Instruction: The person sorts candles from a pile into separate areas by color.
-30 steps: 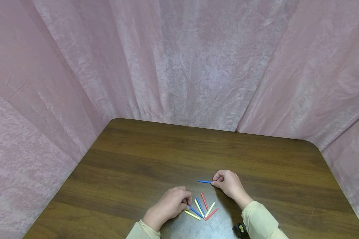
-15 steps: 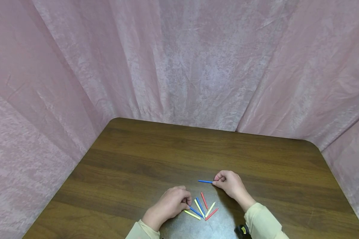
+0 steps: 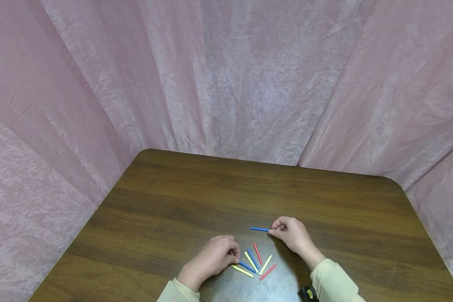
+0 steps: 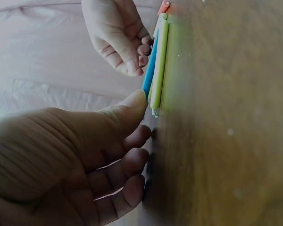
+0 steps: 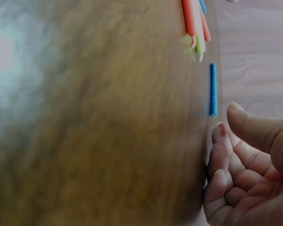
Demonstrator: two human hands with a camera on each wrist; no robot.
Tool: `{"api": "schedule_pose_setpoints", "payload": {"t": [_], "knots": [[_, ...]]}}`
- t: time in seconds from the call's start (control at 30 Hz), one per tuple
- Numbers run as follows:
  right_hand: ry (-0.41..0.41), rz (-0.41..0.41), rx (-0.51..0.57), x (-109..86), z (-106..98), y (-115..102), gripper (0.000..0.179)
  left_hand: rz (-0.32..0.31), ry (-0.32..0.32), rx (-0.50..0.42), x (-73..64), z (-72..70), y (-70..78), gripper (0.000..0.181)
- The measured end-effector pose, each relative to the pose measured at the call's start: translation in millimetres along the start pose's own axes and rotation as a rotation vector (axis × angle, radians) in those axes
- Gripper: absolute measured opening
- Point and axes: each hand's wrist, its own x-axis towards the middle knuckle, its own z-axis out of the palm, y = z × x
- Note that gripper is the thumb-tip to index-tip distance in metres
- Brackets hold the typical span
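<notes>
My left hand (image 3: pixel 211 256) pinches the near end of a thin blue candle (image 3: pixel 247 267) between thumb and forefinger; in the left wrist view the thumb lies over that end. Beside it on the table is a yellow candle (image 4: pixel 159 66) with a pale wick tip. More candles fan out to the right: a second yellow one (image 3: pixel 250 262), a blue one, a red one (image 3: pixel 258 253), a pale yellow one (image 3: pixel 265 265) and another red one (image 3: pixel 268 272). Farther back lies a separate blue candle (image 5: pixel 213 89). My right hand (image 3: pixel 291 235) is at its right end, thumb and loosely bent fingers apart.
The brown wooden table (image 3: pixel 196 188) has rounded far corners. Pink curtains (image 3: pixel 249 84) hang behind it and at both sides. A black device (image 3: pixel 308 293) with a yellow mark sits by the right sleeve (image 3: pixel 334 279).
My right hand has drawn slightly right, baring more of the blue candle, which stays in place. The blue candle in my left hand has shifted slightly left; the rightmost red candle has moved slightly right.
</notes>
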Motion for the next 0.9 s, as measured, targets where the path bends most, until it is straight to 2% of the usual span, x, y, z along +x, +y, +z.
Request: {"api": "schedule_pose_setpoints", "payload": {"t": [0.4,0.57,0.9], "knots": [[-0.011,0.013,0.0,-9.2,-2.3,1.2,0.014,-0.034,-0.006,-0.058,0.9,0.2,-1.7,0.017],[-0.014,0.01,-0.008,-14.6,-3.2,1.3,0.014,-0.056,-0.008,-0.111,0.5,-1.1,-1.6,0.016],[-0.009,0.001,-0.009,-22.7,-2.1,2.1,0.016,-0.038,0.033,-0.167,0.3,-2.3,-6.3,0.016]]}}
